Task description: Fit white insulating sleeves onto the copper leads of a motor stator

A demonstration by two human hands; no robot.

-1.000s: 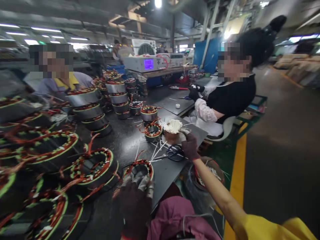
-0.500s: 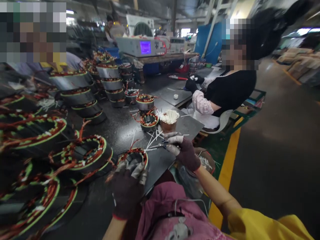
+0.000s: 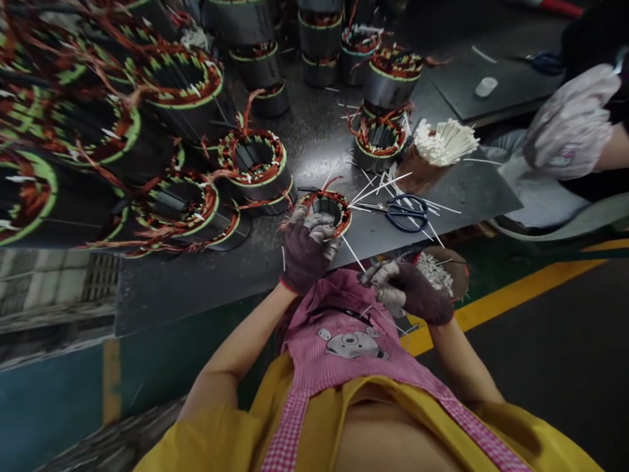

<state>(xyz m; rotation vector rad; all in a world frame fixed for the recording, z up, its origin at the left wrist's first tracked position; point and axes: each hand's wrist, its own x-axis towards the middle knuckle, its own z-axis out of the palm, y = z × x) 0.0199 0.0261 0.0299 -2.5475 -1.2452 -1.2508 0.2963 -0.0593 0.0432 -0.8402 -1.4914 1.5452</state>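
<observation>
Right fingers [image 3: 384, 273] pinch a light-looking stick [image 3: 354, 253] by its end; left fingers [image 3: 320, 227] hold a heavy-looking ring [image 3: 329, 208] by the rim beneath.

Stator [image 3: 343, 213] partly hidden behind left hand [image 3: 308, 252]

A pale chair [image 3: 574, 213] stands right of the dark worktop [image 3: 167, 285]. On the worktop's near side, a yellow stripe [image 3: 506, 303] divides green floor [image 3: 525, 262] from grey floor [image 3: 550, 354]; light [image 3: 320, 154] gleams on the worktop.
</observation>
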